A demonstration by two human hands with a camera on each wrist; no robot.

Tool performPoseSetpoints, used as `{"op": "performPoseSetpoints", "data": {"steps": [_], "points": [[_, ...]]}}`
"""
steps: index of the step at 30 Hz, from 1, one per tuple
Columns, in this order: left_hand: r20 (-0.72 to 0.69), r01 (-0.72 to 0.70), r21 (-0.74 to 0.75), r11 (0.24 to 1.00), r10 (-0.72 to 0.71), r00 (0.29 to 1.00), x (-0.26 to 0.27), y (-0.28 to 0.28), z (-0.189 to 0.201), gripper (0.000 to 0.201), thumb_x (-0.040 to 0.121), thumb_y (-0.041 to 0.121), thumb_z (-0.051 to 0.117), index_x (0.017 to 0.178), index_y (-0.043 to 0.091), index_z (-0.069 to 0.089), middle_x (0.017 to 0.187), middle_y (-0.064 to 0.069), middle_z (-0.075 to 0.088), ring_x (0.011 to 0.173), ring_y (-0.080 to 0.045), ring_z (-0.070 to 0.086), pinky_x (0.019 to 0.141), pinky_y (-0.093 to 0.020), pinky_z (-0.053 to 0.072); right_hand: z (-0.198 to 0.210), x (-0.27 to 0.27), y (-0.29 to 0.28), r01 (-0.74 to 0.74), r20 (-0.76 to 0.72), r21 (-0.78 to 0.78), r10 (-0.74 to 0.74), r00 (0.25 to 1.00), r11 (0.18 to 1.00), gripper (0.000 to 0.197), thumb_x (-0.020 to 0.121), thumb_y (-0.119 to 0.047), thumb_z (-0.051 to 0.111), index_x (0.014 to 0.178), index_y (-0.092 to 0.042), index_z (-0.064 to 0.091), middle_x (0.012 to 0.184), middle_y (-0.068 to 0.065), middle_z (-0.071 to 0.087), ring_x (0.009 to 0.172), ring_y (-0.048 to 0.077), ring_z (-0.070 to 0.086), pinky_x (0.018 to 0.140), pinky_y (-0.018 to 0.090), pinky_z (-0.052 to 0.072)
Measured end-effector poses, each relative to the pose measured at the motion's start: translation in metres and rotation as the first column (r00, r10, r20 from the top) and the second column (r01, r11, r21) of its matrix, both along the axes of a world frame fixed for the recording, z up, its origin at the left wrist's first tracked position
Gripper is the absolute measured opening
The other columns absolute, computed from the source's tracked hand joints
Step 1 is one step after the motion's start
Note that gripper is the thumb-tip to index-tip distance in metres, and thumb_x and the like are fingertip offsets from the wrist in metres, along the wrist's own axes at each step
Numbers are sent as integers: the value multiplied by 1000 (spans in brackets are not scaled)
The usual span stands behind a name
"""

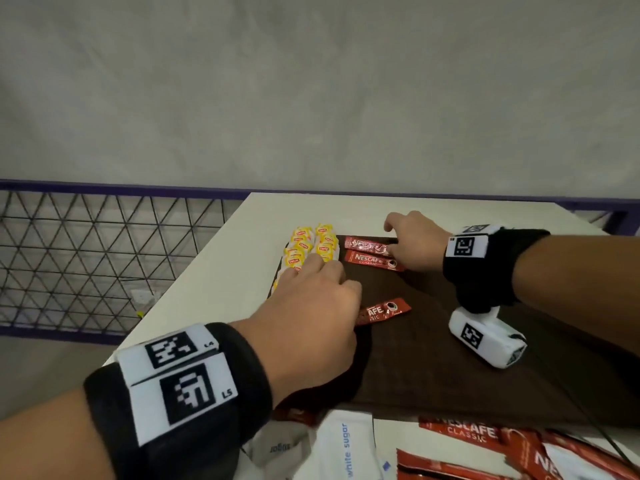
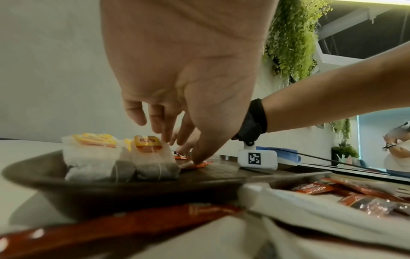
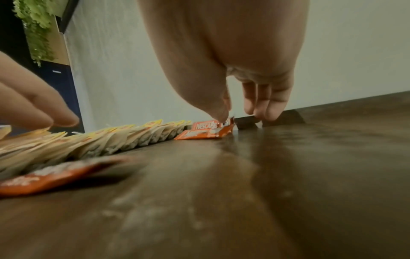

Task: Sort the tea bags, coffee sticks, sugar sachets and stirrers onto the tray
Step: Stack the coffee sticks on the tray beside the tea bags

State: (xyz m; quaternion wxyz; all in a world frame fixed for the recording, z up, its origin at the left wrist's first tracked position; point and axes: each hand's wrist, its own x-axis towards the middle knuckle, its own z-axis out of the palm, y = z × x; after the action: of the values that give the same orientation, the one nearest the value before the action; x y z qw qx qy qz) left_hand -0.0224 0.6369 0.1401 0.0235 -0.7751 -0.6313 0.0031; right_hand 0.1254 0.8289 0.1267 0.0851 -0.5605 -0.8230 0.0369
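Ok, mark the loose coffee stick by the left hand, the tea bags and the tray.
loose coffee stick (image 1: 388,310): head view, its red middle.
tea bags (image 1: 304,247): head view, yellow tags.
tray (image 1: 415,362): head view, bare dark surface.

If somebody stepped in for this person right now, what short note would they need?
Left hand: thumb pressing a loose coffee stick mid-tray.
Right hand: pinching the end of the far coffee stick; a second one lies beside it.
Done: tea bags in two rows at the tray left end.
Left: remaining coffee sticks and sugar sachets off the tray; no stirrers clearly visible.
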Motion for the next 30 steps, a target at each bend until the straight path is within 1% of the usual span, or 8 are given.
{"op": "performPoseSetpoints", "data": {"steps": [3, 6, 11, 13, 15, 18, 26, 30], "points": [[39, 8, 12, 1000, -8, 999, 1, -3, 1, 33, 99, 37, 52, 130, 26, 54, 126, 0, 47, 121, -22, 37, 98, -41, 37, 0, 13, 2, 28, -16, 4, -28, 999, 1000, 24, 100, -22, 62, 122, -15, 57, 123, 11, 61, 103, 26, 60, 82, 32, 48], [19, 59, -100, 993, -57, 998, 8, -9, 4, 40, 102, 50, 47, 135, 29, 54, 129, 3, 49, 123, -20, 40, 102, -43, 37, -1, 22, 3, -19, -34, -17, 18, 999, 1000, 7, 100, -19, 60, 106, -18, 58, 116, 8, 65, 97, 22, 57, 79, 30, 43], [-10, 100, -235, 967, -105, 994, 25, -17, 5, 61, 99, 68, 35, 145, 30, 46, 145, 4, 45, 132, -19, 36, 111, -48, 30, -1, 23, -4, -155, -33, -101, 153, 988, 983, 34, 104, -31, 54, 137, -25, 58, 127, 8, 62, 100, 18, 56, 83, 30, 44], [6, 103, -244, 964, -105, 994, 28, -17, 3, 67, 98, 71, 32, 149, 29, 41, 150, 4, 40, 135, -19, 34, 112, -49, 29, -3, 20, -8, -166, 30, -108, 170, 985, 980, 42, 105, -41, 49, 146, -35, 49, 134, 10, 52, 112, 25, 55, 95, 36, 47], [8, 99, -259, 961, -101, 995, 30, -18, 1, 70, 97, 73, 29, 148, 27, 40, 150, 3, 39, 135, -20, 34, 113, -50, 29, -3, 17, -9, -165, 121, -90, 175, 977, 982, 43, 106, -45, 44, 148, -40, 46, 141, 10, 44, 126, 29, 48, 106, 41, 42], [-24, 77, -313, 947, -89, 996, 33, -18, -1, 75, 96, 76, 26, 146, 23, 43, 150, 1, 39, 134, -21, 35, 114, -52, 27, -1, 8, -9, -190, 244, -96, 208, 947, 977, 45, 108, -42, 38, 152, -36, 45, 147, 10, 40, 131, 32, 43, 111, 44, 38], [-35, 55, -347, 936, -72, 997, 36, -12, -4, 82, 95, 78, 24, 153, 21, 37, 158, 0, 32, 142, -24, 34, 119, -54, 22, -5, -10, -10, -190, 321, -123, 220, 921, 974, 45, 108, -40, 40, 149, -24, 48, 144, 12, 41, 127, 32, 47, 109, 45, 42], [-45, 43, -339, 940, -62, 997, 40, -11, -5, 81, 96, 77, 25, 150, 19, 39, 151, -3, 38, 138, -25, 39, 119, -55, 21, 0, -8, -12, -187, 307, -169, 232, 923, 968, 50, 108, -41, 41, 155, -24, 39, 150, 13, 38, 131, 33, 46, 112, 44, 41]]}}
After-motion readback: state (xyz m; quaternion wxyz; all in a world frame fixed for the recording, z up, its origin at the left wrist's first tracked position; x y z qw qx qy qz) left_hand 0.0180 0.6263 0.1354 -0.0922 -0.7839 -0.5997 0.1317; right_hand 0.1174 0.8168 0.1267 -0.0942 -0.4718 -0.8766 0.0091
